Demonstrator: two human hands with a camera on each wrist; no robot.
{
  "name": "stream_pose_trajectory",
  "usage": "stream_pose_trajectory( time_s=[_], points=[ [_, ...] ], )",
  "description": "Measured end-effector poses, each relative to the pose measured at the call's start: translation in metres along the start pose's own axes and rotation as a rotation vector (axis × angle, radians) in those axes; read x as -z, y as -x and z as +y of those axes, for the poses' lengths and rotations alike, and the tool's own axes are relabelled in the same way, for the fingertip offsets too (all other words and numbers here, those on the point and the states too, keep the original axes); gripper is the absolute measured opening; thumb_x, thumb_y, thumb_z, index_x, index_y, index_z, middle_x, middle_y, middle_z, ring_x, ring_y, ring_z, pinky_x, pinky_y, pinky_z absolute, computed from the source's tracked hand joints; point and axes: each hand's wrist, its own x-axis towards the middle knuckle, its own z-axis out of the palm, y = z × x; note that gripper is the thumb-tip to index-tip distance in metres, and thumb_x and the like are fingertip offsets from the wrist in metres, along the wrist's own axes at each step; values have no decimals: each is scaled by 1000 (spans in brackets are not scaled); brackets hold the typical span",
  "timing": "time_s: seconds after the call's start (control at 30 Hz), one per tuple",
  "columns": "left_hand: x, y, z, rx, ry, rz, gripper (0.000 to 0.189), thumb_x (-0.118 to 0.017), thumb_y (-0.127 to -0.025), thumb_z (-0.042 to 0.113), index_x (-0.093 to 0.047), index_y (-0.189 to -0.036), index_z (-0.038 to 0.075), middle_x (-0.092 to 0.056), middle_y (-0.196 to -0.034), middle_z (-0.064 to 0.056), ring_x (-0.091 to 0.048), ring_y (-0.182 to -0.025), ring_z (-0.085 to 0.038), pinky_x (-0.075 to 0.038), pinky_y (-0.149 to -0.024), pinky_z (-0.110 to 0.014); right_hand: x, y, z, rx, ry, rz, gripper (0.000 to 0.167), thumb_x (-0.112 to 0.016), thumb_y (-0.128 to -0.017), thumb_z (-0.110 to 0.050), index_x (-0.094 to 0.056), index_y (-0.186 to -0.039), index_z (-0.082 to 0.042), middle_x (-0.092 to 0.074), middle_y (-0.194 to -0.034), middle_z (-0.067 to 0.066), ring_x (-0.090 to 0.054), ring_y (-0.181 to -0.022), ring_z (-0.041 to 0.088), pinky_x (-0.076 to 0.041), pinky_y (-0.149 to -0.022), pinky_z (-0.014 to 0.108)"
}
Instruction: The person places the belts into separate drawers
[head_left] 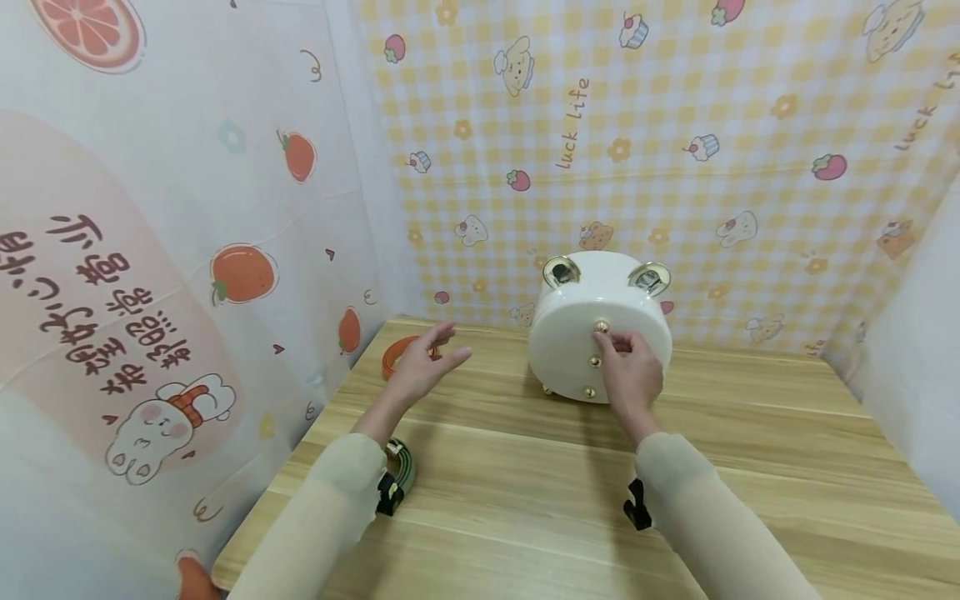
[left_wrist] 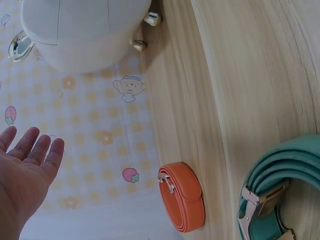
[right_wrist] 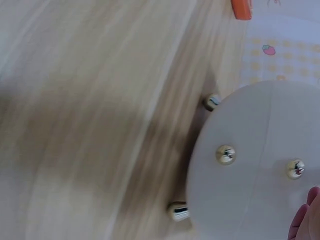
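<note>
A white rounded box stands on short gold feet on the table, with two gold ear-shaped pieces on top. Several gold knobs run down its front face. My right hand reaches the front, its thumb and fingertips pinching at the top knob; the right wrist view catches only a bit of the fingers at its edge. Held in the air left of the box, my left hand has extended fingers and carries nothing. Behind it lies a coiled orange belt.
A coiled green belt with a metal buckle rests on the wooden table, near the left forearm. Patterned cloth hangs behind the table, and another printed cloth covers the left side.
</note>
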Motion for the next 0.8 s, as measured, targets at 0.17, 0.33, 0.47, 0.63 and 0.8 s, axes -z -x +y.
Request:
stream_pose_trajectory(
  time_s=[0.17, 0.33, 0.47, 0.63, 0.8],
  points=[
    [8, 3, -5, 10, 5, -2, 71, -69, -93, 43, -39, -152, 16, -45, -150, -7, -39, -139, -24, -35, -112, -43, -2, 5, 13, -5, 13, 13, 43, -68, -91, -50, -69, -106, -10, -71, -101, 7, -64, -95, 24, -43, -87, 43],
    [17, 10, -7, 25, 7, -11, 73, -68, -94, 42, -37, -153, 15, -42, -152, -9, -37, -140, -27, -37, -110, -48, -6, 10, 22, 1, 30, 9, 41, -69, -92, -45, -69, -110, -9, -71, -102, 7, -65, -97, 26, -44, -87, 46],
    [23, 17, -12, 1, 19, -12, 69, -68, -96, 34, -37, -153, 11, -42, -151, -13, -36, -140, -29, -37, -109, -49, -9, 14, 26, 5, 34, -1, 41, -70, -91, -44, -69, -112, -9, -71, -104, 8, -65, -99, 27, -44, -86, 48],
    [32, 28, -23, 0, 45, -18, 67, -67, -97, 31, -37, -153, 10, -40, -152, -17, -36, -140, -33, -36, -109, -52, -12, 16, 31, -6, 24, -17, 44, -69, -92, -45, -67, -116, -9, -70, -107, 8, -64, -100, 27, -44, -86, 48],
    [44, 44, -40, 31, 35, -16, 70, -67, -96, 31, -34, -153, 8, -39, -152, -19, -39, -138, -37, -37, -107, -54, -16, 17, 33, -32, 31, -33, 45, -67, -92, -48, -67, -117, -11, -69, -108, 5, -64, -101, 26, -44, -86, 46]
  ],
)
